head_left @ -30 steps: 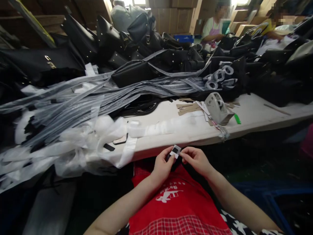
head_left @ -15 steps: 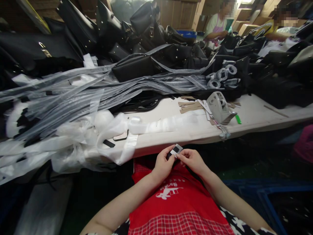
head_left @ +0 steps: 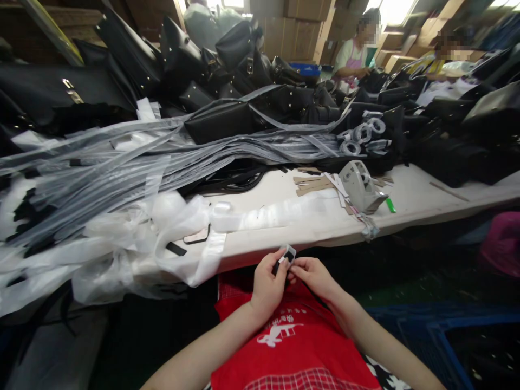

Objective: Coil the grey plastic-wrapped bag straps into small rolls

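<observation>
My left hand point(head_left: 268, 281) is closed on a small black piece with a clear plastic wrap point(head_left: 289, 253), held over the red apron point(head_left: 292, 314) just off the table's front edge. Pressed close on its right is my right hand point(head_left: 314, 275), its thumb and fingertips pinched at the side of the wrapped piece; what they grip is too small to tell. On the white table point(head_left: 252, 238) beyond lie a strip of clear film point(head_left: 280, 212), a black tab point(head_left: 176, 249) and a grey tape dispenser point(head_left: 359, 184).
Plastic-wrapped straps point(head_left: 203, 146) stretch across the table's left and middle, with black bags point(head_left: 227, 116) heaped behind. Brown strips point(head_left: 312, 184) lie beside the dispenser. Blue crates point(head_left: 442, 336) stand low at the right. Two people point(head_left: 353, 57) are at the back right.
The view has tilted up a little. The small wrapped piece has turned more upright in my left hand, and my right fingers have shifted to its lower right side.
</observation>
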`<state>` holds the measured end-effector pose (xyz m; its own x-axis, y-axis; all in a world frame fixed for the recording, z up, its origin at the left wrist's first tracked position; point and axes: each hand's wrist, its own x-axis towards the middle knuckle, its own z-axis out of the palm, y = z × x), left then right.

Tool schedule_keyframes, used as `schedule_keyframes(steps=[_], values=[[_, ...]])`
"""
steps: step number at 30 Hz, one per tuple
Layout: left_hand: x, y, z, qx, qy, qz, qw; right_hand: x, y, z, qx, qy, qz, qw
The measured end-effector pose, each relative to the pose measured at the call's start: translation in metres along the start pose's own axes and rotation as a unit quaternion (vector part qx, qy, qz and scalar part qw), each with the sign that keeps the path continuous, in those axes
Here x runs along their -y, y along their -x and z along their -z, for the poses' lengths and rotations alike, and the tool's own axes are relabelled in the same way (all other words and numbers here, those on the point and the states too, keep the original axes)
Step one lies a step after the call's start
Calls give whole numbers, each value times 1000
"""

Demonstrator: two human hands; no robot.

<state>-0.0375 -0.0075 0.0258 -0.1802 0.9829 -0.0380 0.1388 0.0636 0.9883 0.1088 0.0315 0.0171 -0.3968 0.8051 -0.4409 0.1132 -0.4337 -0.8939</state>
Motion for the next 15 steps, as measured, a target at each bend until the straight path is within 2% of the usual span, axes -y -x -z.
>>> schedule_keyframes(steps=[4,7,10,12,13,15], values=[[-12,6,-3,21,-23,-56,998,1,-6,-10,-74,-17,56,996],[-12,2,-4,3,-26,-75,997,4,-9,-12,-80,-86,76,990],[-2,-6,-5,-33,-33,-74,996,3,-4,-12,-18,-203,65,977],[10,-10,-6,-28,-31,-68,997,-2,1,-11,40,-267,36,962],[17,-11,-7,-16,-29,-67,997,-4,3,-9,64,-271,23,960],[32,-13,-10,-4,-28,-69,997,-3,3,2,80,-212,19,974]])
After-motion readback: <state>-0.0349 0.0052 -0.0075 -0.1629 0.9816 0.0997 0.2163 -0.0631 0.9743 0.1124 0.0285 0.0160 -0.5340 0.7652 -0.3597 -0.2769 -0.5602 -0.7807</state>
